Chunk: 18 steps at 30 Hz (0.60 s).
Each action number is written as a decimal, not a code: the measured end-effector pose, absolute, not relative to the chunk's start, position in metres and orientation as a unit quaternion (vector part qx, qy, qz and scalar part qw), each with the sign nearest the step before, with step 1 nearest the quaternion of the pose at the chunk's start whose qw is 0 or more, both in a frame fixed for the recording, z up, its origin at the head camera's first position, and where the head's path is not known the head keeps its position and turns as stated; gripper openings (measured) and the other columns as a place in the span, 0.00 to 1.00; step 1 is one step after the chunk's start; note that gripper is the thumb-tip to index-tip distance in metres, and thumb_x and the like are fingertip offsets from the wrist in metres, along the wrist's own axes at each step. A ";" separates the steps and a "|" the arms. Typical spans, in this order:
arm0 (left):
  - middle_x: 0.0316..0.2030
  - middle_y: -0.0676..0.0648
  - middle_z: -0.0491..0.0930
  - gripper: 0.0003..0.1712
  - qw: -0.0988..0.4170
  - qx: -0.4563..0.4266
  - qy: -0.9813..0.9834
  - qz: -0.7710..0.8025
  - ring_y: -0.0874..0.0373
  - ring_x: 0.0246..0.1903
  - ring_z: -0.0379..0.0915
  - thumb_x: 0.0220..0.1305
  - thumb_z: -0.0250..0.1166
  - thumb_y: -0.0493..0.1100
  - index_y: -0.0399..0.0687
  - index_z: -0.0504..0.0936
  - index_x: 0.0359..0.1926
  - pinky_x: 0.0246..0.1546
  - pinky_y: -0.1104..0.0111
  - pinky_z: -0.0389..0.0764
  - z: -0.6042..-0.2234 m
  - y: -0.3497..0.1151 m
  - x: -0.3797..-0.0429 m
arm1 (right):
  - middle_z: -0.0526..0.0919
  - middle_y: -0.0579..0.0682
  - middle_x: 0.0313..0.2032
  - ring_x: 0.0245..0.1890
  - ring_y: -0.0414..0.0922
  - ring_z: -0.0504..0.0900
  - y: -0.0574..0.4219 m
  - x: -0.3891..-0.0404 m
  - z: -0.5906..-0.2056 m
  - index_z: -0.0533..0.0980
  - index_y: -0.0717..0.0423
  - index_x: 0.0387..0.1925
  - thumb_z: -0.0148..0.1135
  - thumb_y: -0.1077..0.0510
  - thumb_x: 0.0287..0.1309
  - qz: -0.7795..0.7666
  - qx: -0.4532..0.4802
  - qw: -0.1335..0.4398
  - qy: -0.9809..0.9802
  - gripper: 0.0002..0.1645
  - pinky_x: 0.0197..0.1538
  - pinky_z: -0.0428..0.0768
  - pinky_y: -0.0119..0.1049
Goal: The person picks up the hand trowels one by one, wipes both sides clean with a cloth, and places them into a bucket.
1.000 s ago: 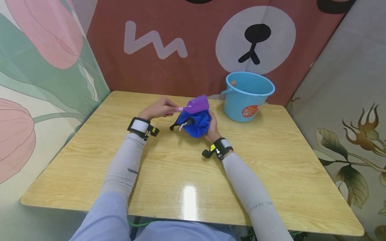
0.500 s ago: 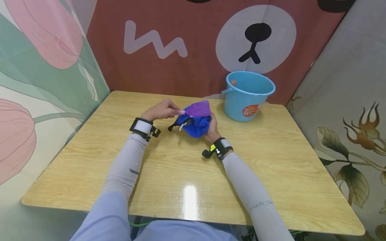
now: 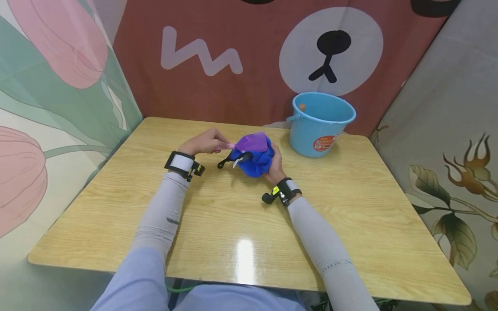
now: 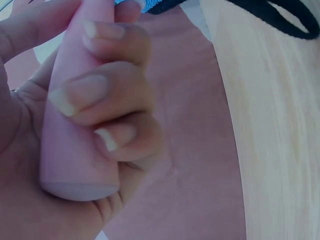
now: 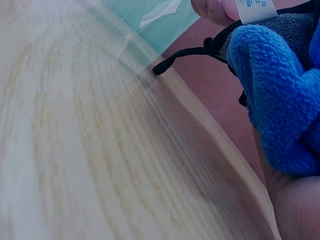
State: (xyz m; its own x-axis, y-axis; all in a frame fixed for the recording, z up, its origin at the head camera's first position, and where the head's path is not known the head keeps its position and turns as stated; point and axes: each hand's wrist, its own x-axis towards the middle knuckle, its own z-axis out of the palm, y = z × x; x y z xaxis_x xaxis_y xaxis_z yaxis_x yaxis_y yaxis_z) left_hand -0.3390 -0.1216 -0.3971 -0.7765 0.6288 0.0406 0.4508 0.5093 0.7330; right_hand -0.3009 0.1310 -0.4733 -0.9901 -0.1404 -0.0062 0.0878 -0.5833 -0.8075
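Observation:
In the head view a small purple shovel (image 3: 252, 142) with a pink handle lies across the bunched blue towel (image 3: 256, 163). My left hand (image 3: 205, 141) holds the handle; the left wrist view shows fingers curled around the pink handle (image 4: 80, 130). From the other side my right hand (image 3: 275, 166) grips the towel, whose folds hide most of its fingers. The fluffy blue towel (image 5: 280, 95) in the right wrist view has black edging, a white tag (image 5: 256, 9) and a hanging black loop (image 5: 182, 54). Both things are held above the table.
A light blue bucket (image 3: 320, 129) stands at the back right of the wooden table (image 3: 218, 233), its handle folded down. A small brown-orange thing (image 3: 301, 106) shows inside its rim. Behind the table hangs a brown bear-print cloth (image 3: 218, 95).
The shovel blade has come down a little against the towel. My left hand moved slightly right, then back left with the handle. The right hand and towel stay nearly in place.

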 end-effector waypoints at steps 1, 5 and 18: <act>0.13 0.53 0.64 0.18 0.121 0.314 0.860 0.384 0.61 0.14 0.55 0.70 0.65 0.53 0.45 0.91 0.35 0.18 0.70 0.58 -0.396 -0.122 -0.339 | 0.82 0.38 0.38 0.39 0.34 0.77 0.131 -0.301 -0.473 0.76 0.42 0.43 0.30 0.40 0.77 -0.890 -0.027 0.061 0.450 0.27 0.45 0.74 0.27; 0.13 0.52 0.64 0.18 0.142 0.309 0.859 0.383 0.62 0.13 0.55 0.70 0.65 0.53 0.44 0.91 0.37 0.17 0.70 0.59 -0.395 -0.125 -0.339 | 0.81 0.36 0.32 0.31 0.32 0.77 0.132 -0.302 -0.474 0.77 0.42 0.37 0.33 0.40 0.77 -0.896 -0.021 0.057 0.439 0.26 0.37 0.73 0.25; 0.14 0.47 0.69 0.22 0.159 0.290 0.877 0.348 0.63 0.12 0.57 0.71 0.64 0.55 0.39 0.90 0.39 0.17 0.71 0.61 -0.395 -0.149 -0.344 | 0.70 0.36 0.18 0.14 0.30 0.70 0.135 -0.302 -0.472 0.70 0.44 0.22 0.37 0.44 0.79 -0.918 -0.055 0.051 0.388 0.27 0.19 0.63 0.24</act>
State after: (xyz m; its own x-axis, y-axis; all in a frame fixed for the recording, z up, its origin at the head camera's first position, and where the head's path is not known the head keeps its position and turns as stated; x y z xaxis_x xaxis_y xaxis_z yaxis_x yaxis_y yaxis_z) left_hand -0.3442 -0.1492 -0.3950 -0.7809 0.6200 -0.0760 0.3989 0.5886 0.7032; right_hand -0.3021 0.1349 -0.4723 -0.9888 -0.1360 0.0608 0.0511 -0.6931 -0.7190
